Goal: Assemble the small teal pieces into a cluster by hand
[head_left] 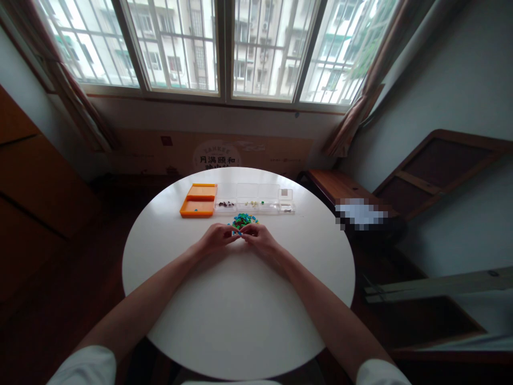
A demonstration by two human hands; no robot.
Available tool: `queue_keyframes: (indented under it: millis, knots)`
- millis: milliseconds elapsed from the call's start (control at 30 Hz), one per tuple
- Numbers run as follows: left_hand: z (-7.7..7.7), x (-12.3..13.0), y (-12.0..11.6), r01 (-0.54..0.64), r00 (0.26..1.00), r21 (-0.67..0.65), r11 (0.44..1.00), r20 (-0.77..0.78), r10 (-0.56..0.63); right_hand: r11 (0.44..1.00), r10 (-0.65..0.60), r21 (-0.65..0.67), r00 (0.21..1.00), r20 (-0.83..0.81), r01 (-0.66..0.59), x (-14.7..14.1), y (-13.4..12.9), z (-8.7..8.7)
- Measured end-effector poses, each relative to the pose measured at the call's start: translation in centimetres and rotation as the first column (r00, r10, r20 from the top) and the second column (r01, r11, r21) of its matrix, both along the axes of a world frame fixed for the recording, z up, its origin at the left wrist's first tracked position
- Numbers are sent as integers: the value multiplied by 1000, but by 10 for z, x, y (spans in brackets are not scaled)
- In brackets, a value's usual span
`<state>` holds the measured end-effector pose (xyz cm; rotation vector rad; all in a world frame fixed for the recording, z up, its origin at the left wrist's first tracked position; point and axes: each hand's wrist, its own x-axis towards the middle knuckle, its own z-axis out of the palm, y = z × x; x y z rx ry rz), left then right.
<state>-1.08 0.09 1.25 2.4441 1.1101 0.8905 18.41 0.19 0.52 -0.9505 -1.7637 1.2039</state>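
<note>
My left hand [216,236] and my right hand [259,235] meet over the middle of the table, fingertips pinched together. Between them is a small blue piece [240,233], too small to tell its exact kind; the fingers of both hands close on it. Just beyond lies a pile of small pieces [245,218], mostly green and blue with some brown and yellow, partly hidden by my hands. Behind the pile stand an open orange box [196,213] with a tiny piece inside and clear plastic boxes [256,191] holding sorted brown, pale yellow and green pieces.
The round white table [240,305] carries all of this. A small clear box [286,200] stands at the right end of the row. To the right is a wooden bench [336,184]; at the back, a printed cardboard panel [280,147] under a barred window [264,53].
</note>
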Motion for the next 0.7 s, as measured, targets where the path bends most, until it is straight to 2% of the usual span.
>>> queue_keyframes:
  millis: [333,700]
  knots:
    - [3,1,-2,-1,1000,9,1000,-3,1,1000,-1,-10,1000,-4,1,-1,-3,6]
    - [2,0,-1,1,1000,17,1000,4,-1,1000,22,-14,1000,-22,-22,0,-1,2]
